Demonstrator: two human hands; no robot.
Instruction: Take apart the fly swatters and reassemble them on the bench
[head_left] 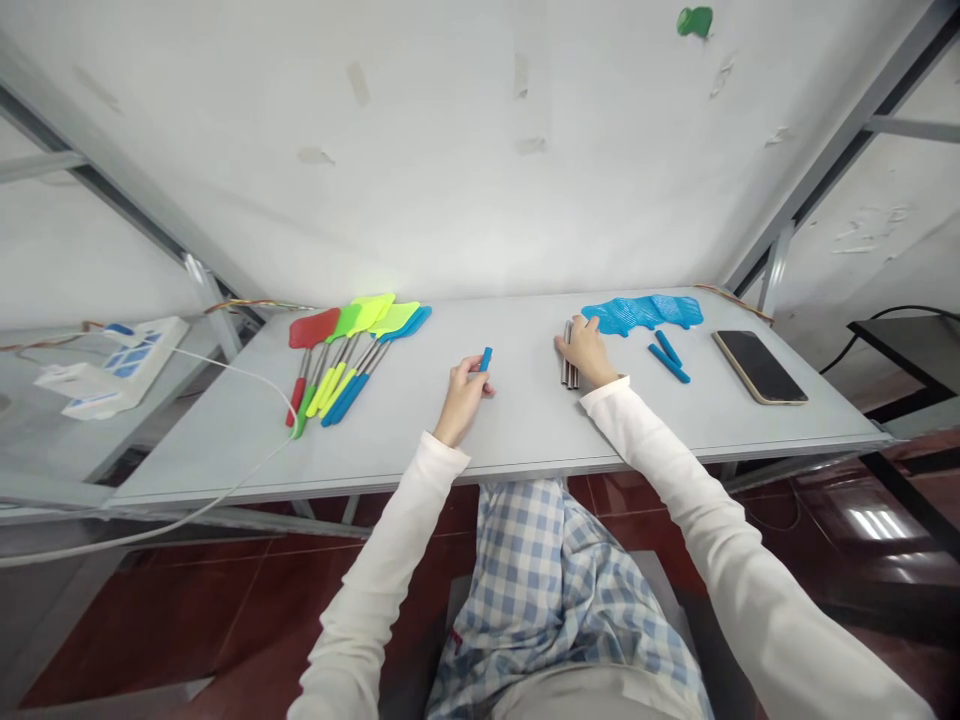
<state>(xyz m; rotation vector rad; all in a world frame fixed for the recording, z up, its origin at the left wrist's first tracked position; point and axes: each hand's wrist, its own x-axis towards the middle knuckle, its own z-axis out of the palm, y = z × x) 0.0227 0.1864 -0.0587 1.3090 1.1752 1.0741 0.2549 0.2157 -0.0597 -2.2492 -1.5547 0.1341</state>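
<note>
Blue handle (487,358): short, slim and plain, standing tilted out of the left hand's grip, above the middle of the table.
Left hand (460,398): reaching forward and slightly right; thumb and fingers pinch the blue handle, its upper end poking out.
Metal tubes (568,372): thin, shiny, lying side by side under the right hand.
Right hand (589,352): palm down, coming in from the right, fingers bent over the tubes — whether they grip or only rest, I cannot tell.
Blue flaps (643,314): textured, overlapping in a row, just beyond the right hand.
Loose blue handles (669,357): two, close together, in front of the flaps.
Phone (760,366): dark screen up, right of those handles.
Flyswatters (346,355): red, green, yellow and blue — a fanned bunch at the table's (409,455) left.
</note>
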